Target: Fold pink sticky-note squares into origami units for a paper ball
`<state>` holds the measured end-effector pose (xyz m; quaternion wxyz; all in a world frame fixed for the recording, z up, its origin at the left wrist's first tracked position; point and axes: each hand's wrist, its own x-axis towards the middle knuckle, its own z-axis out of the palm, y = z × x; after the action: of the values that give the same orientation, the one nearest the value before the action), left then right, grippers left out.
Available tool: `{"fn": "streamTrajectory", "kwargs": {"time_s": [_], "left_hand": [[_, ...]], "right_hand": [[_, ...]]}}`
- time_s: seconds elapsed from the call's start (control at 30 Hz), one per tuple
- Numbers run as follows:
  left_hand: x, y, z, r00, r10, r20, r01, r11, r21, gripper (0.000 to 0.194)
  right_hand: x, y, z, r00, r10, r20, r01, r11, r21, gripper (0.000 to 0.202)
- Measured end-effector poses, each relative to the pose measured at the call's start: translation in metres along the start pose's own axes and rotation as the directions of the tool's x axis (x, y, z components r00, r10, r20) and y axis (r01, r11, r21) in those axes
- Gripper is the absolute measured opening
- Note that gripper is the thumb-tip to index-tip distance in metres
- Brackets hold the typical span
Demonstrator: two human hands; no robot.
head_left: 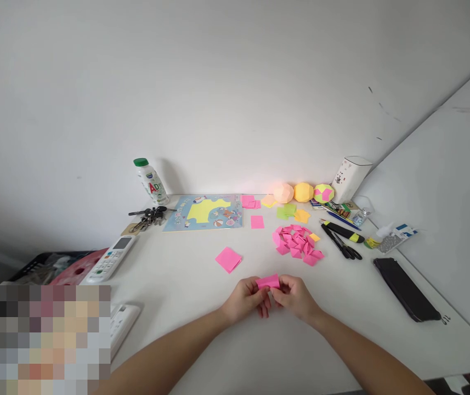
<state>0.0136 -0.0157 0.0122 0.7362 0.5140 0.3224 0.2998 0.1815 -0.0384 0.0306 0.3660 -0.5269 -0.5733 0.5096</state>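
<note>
Between my two hands is a folded pink paper note (268, 282), held up just above the table near the front. My left hand (246, 296) pinches its left end between thumb and fingers. The right end is gripped by my right hand (296, 295). Beyond my left hand lies a small stack of pink square notes (228, 259). Farther off to the right is a pile of folded pink paper pieces (296, 242). A single pink square (257, 222) lies flat behind them, nearer the wall.
Three faceted paper balls (303, 192) stand by the wall. A blue printed sheet (173, 215), a white bottle (152, 184) and keys (151, 216) are at back left, with a remote control (110, 260) closer. Scissors (341, 242) and a black pouch (406, 289) lie right.
</note>
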Motion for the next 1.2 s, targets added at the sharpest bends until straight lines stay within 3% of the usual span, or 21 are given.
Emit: {"fn": "streamTrajectory", "kwargs": {"time_s": [0.23,0.47,0.63,0.73,1.03,1.2], "left_hand": [[-0.003,0.002,0.005,1.0,-0.007,-0.013,0.008,1.0,0.025,0.036],[0.0,0.007,0.0,0.998,-0.016,-0.057,0.016,1.0,-0.007,0.046],[-0.001,0.005,-0.001,1.0,-0.012,-0.016,0.012,1.0,0.002,0.04],[-0.002,0.006,0.0,1.0,-0.011,-0.001,0.011,1.0,0.014,0.037],[-0.001,0.003,-0.001,1.0,0.012,0.002,-0.012,0.999,-0.047,0.032],[-0.001,0.006,-0.005,0.998,0.011,-0.055,-0.019,0.99,-0.142,0.029]], "right_hand": [[-0.001,-0.004,-0.002,1.0,0.0,0.005,0.001,0.997,-0.072,0.007],[0.006,-0.013,-0.022,0.994,-0.018,-0.108,0.012,0.998,-0.059,0.01],[0.002,-0.009,-0.009,0.999,-0.027,0.043,0.029,0.999,-0.041,0.018],[-0.002,-0.007,0.0,0.997,-0.025,0.069,0.027,0.999,-0.025,0.021],[-0.001,-0.01,-0.004,1.0,0.024,0.014,-0.026,0.994,0.102,0.019],[0.004,-0.01,-0.011,0.994,0.044,-0.103,-0.021,0.976,0.216,0.017]]}}
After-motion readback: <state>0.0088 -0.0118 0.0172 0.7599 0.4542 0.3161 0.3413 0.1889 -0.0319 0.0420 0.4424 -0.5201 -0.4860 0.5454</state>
